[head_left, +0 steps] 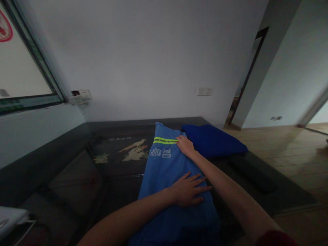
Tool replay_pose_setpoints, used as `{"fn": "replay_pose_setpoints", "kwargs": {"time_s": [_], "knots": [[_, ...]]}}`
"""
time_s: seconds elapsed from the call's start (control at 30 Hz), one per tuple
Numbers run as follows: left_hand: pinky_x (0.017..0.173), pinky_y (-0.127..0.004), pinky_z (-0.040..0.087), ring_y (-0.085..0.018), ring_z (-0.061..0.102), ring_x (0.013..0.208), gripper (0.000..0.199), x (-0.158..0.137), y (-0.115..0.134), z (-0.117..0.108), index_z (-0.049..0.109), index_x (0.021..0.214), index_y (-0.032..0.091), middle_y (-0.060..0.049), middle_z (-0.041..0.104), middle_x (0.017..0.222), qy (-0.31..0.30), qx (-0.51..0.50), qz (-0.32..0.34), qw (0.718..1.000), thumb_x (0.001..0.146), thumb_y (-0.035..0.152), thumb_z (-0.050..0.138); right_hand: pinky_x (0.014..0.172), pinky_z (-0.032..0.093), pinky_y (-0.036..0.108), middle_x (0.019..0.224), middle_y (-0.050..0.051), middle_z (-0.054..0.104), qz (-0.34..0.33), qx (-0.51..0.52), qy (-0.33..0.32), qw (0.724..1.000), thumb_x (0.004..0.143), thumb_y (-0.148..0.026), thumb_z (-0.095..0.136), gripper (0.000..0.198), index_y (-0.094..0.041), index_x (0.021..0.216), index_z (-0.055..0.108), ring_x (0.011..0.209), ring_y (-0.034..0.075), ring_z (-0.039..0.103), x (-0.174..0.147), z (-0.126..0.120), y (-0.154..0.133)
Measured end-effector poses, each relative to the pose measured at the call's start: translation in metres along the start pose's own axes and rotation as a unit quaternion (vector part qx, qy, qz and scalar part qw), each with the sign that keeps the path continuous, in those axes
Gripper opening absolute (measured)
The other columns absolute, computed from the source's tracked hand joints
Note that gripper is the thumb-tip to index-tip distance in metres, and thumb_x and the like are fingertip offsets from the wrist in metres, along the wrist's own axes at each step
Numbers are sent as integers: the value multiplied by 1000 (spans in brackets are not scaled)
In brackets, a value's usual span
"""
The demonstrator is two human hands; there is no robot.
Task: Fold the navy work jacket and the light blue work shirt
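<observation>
A light-blue work garment lies folded into a long strip on the dark tabletop. A yellow-green band crosses its far part, with white characters below. My left hand rests palm down on the near half of the garment, fingers spread toward its right edge. Farther up, my right hand lies over the right edge at the end of the band, holding nothing that I can see. The garment's nearest end is in shadow and partly behind my left forearm.
A folded dark-blue cloth lies right of the garment, with a long black object nearer the table's right edge. A white device sits at the lower left. The dark table bears a bird-and-flower picture and meets the wall.
</observation>
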State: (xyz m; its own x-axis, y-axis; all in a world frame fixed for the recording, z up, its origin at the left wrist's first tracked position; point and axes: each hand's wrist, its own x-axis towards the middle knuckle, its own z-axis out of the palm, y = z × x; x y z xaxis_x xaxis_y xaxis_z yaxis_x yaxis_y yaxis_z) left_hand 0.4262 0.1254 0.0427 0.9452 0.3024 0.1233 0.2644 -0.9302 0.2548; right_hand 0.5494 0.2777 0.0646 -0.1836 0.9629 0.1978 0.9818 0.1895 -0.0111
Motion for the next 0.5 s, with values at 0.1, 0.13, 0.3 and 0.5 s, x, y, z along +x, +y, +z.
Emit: {"fn": "replay_pose_setpoints", "kwargs": {"time_s": [0.1, 0.13, 0.3, 0.5], "knots": [[112, -48, 26, -24, 37, 134, 46, 1, 3, -4, 41, 138, 20, -11, 43, 144, 45, -1, 8, 999, 95, 35, 38, 110, 24, 43, 149, 13, 35, -36, 38, -41, 998, 98, -45, 32, 52, -18, 141, 38, 137, 26, 30, -3, 21, -5], [111, -44, 28, -22, 43, 129, 42, 0, 5, -7, 46, 134, 18, -11, 50, 138, 66, -3, 12, 998, 94, 30, 37, 111, 21, 46, 150, 13, 33, -35, 48, -50, 997, 97, -47, 32, 54, -18, 142, 36, 138, 27, 27, -4, 28, -4], [107, -38, 34, -19, 54, 114, 38, -37, 18, -44, 55, 124, 20, -9, 61, 123, 97, -29, 27, 994, 93, 23, 33, 113, 21, 44, 150, 14, 34, -49, 134, -7, 990, 97, -42, 34, 52, -14, 141, 38, 140, 24, 25, -14, 25, 4], [110, -42, 30, -25, 51, 120, 40, -154, 30, -79, 56, 128, 29, -8, 58, 130, -34, -144, -52, 988, 89, 31, 44, 111, 32, 38, 142, 8, 46, -177, 242, 83, 950, 97, -31, 35, 41, -20, 134, 48, 131, 19, 42, -125, -27, 12]]}}
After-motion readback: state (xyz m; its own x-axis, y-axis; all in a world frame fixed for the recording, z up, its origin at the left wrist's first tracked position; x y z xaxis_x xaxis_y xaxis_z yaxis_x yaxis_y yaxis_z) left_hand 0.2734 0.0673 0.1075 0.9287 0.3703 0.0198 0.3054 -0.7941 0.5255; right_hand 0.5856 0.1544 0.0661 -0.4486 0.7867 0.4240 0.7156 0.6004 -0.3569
